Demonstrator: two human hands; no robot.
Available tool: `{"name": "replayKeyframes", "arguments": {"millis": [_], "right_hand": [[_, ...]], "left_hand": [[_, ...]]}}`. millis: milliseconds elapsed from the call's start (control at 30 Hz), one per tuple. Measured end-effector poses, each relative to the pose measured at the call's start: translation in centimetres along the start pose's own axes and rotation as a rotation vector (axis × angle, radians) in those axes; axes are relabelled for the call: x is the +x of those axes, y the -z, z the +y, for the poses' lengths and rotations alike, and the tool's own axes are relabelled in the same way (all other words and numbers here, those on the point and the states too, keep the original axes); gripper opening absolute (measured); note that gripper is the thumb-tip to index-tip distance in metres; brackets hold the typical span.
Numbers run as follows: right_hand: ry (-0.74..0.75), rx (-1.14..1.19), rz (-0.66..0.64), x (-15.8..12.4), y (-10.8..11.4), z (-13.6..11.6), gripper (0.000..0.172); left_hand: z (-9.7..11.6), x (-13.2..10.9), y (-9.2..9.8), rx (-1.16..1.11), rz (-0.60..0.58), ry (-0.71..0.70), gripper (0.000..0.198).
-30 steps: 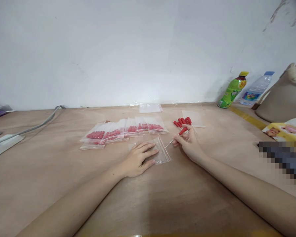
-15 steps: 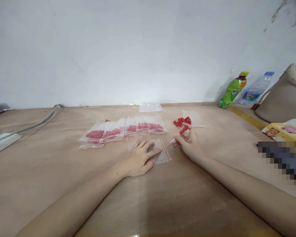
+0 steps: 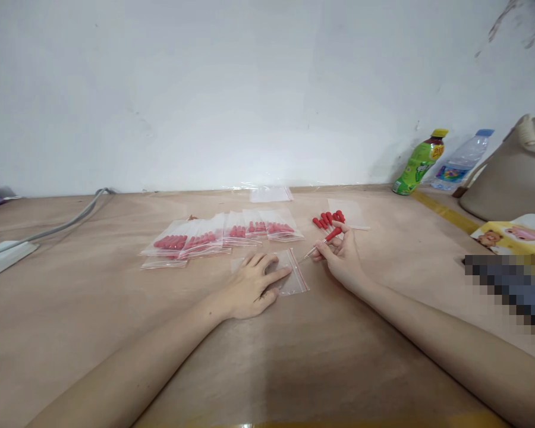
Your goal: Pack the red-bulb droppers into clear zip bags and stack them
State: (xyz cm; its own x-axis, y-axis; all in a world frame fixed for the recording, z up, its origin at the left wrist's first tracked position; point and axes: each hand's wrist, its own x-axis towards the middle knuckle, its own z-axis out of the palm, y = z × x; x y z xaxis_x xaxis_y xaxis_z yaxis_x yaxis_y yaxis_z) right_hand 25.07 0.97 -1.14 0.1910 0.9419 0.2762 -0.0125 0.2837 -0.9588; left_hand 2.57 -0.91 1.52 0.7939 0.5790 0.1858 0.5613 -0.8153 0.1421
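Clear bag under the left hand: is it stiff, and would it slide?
The clear bag is probably floppy and light, looking thin and see-through. Lying flat, it might slide if pushed, though the left hand rests on it.

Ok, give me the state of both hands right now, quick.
Left hand: open, resting on a clear plastic zip bag with a red-striped edge.
Right hand: closed, holding at least one slim clear dropper with a red bulb.
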Motion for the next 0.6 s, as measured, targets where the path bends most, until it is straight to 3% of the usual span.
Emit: {"name": "replayKeyframes", "arguments": {"millis": [600], "right_hand": [[0.004, -0.001, -0.046, -0.28, -0.23, -0.08, 0.062]], "left_hand": [[-0.12, -0.02, -0.15, 0.000, -0.004, 0.002, 0.046]]}}
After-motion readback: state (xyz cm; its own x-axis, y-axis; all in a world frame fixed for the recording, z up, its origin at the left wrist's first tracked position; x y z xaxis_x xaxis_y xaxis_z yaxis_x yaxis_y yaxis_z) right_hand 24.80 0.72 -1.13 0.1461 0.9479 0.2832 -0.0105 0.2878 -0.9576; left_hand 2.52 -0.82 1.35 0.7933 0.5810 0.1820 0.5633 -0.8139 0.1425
